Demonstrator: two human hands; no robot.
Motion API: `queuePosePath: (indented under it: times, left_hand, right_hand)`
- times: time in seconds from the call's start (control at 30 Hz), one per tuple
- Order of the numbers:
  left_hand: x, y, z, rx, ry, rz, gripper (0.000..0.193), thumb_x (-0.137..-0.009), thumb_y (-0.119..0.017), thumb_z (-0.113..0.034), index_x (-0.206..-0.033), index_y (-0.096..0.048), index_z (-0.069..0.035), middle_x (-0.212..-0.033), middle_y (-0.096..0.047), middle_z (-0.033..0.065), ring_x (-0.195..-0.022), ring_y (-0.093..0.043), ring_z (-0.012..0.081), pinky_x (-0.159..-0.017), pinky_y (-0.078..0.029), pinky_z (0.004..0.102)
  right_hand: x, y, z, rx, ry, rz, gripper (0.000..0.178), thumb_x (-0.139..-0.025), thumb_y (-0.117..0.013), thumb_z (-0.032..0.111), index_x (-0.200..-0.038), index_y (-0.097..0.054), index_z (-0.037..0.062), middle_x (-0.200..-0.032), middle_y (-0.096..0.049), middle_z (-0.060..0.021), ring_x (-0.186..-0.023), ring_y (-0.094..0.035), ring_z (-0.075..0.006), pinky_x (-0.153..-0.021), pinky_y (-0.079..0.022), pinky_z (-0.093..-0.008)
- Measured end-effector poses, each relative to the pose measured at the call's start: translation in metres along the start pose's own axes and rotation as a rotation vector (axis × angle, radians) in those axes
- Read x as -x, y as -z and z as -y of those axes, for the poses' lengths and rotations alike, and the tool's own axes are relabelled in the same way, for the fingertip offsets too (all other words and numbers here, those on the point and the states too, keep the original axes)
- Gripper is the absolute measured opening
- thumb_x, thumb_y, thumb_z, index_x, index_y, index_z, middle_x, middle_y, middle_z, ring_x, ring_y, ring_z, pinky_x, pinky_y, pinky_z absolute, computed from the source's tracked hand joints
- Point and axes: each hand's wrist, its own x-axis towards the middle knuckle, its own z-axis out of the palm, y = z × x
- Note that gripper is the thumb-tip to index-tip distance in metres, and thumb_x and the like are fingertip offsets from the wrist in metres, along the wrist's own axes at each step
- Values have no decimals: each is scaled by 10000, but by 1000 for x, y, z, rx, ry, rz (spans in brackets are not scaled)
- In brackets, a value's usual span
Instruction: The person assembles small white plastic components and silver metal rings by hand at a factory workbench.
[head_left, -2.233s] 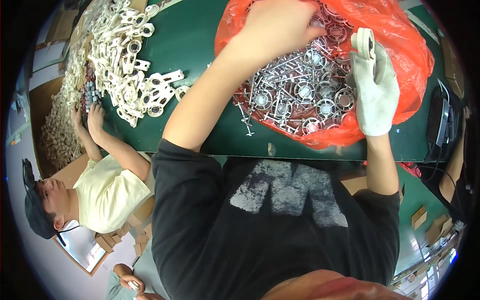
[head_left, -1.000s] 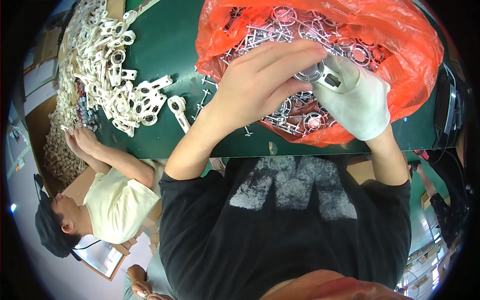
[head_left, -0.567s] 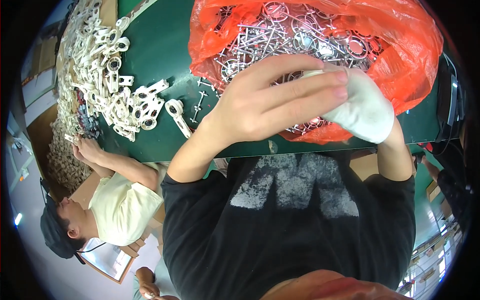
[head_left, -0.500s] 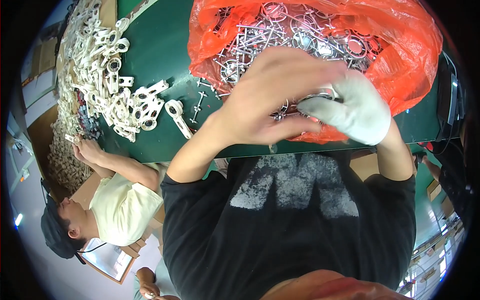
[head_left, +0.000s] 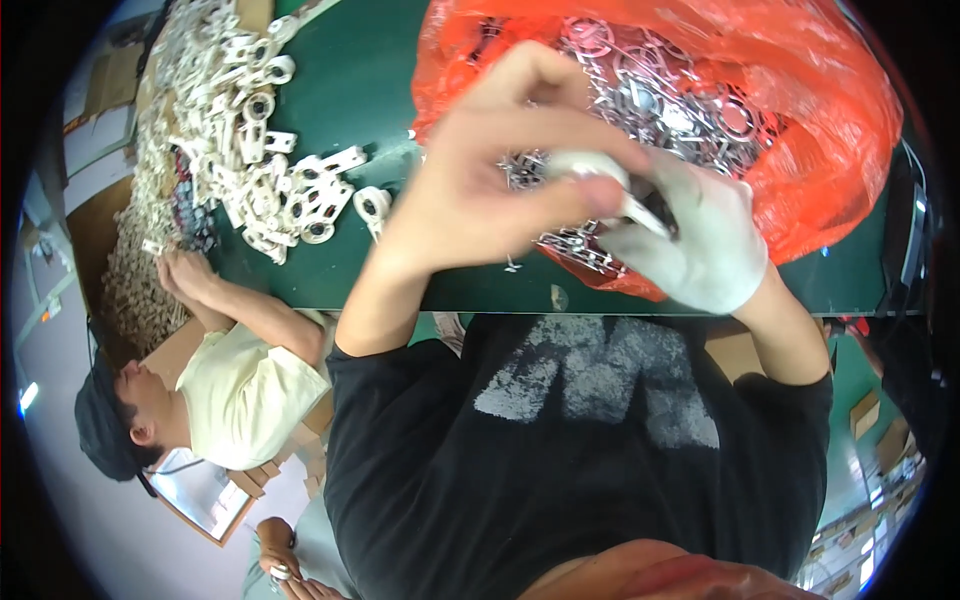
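Note:
Over the near rim of the red plastic bag (head_left: 835,130), my two hands meet at a white plastic part (head_left: 590,163) with a rounded end and a narrow tail. My bare left hand (head_left: 465,185), blurred by motion, pinches it between thumb and fingers. My right hand (head_left: 710,235), in a white glove, curls around the tail end; what else lies in its palm is hidden. Inside the bag are many shiny metal parts (head_left: 670,110), some ring-shaped and some thin rods. A single white plastic part with a round end (head_left: 372,205) lies beside my left forearm, which partly covers it.
A large heap of white plastic parts (head_left: 240,140) spreads over the left of the green table (head_left: 340,90). At far left a person (head_left: 240,400) in a pale yellow shirt and dark cap works by the heap. Another person's hands (head_left: 285,570) show at lower left.
The view has shifted slightly. My left hand has moved up and left and now shows a white plastic part in its pinch. The round metal piece seen at my glove is no longer visible there.

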Motion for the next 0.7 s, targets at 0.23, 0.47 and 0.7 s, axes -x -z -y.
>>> queuePosePath:
  times: [0.23, 0.47, 0.7]
  left_hand:
    - [24, 183, 59, 237, 428, -598, 299, -1036, -602, -276, -1131, -662, 1, -1069, -696, 54, -891, -692, 166, -704, -557, 317]
    - [2, 130, -13, -464, 689, -393, 500, -1005, -649, -285, -1443, -503, -93, -1220, -662, 123, -980, -696, 241, -821, -562, 331]
    - [108, 72, -6, -884, 843, -20, 412, -839, -755, -244, -1168, -662, -13, -993, -704, 182, -893, -690, 383, -783, -545, 456]
  right_hand:
    - [-3, 5, 7, -16, -86, 8, 343, -883, -726, 169, -1214, -662, 103, -810, -699, -60, -717, -694, -206, -655, -546, -308]
    - [0, 2, 7, -107, -324, -11, 274, -930, -694, 107, -1193, -691, 29, -922, -743, -104, -791, -711, -152, -782, -546, -271]
    - [-2, 0, 3, -34, -141, 9, 270, -904, -708, 105, -1165, -695, 35, -913, -734, -130, -791, -725, -220, -739, -562, -305]
